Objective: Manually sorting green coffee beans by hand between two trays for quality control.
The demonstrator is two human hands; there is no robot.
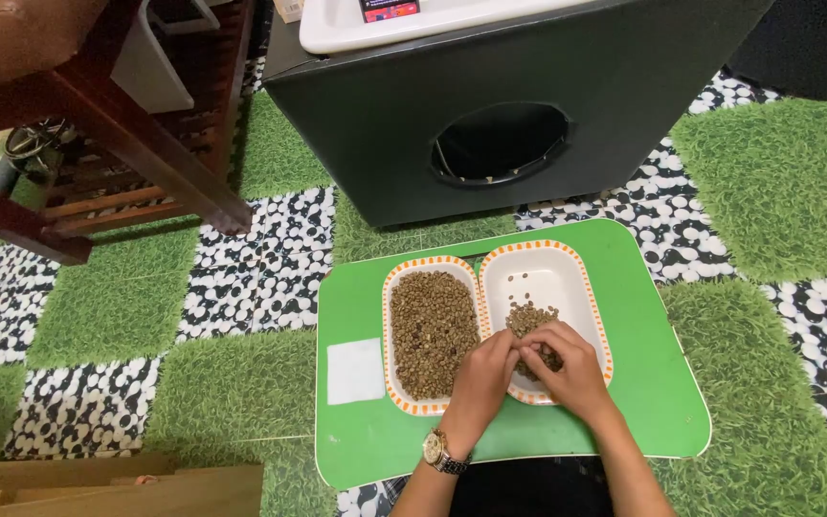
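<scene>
Two white oblong dishes with orange-striped rims sit side by side on a green tray (653, 373). The left dish (392, 287) is filled with small brown beans (430, 325). The right dish (547, 271) holds a smaller pile of beans (529, 317) near its front. My left hand (482, 383), with a wristwatch (442, 452) on the wrist, rests over the shared rims of the dishes, fingers curled. My right hand (567, 369) lies over the front of the right dish, fingers bent down into the small pile. Whether either hand pinches beans is hidden.
A white square of paper (355, 370) lies on the tray's left part. A black box with a round hole (500, 144) stands behind the tray. Dark wooden furniture legs (145, 153) are at the upper left. The floor is green grass-like and pebble-patterned mats.
</scene>
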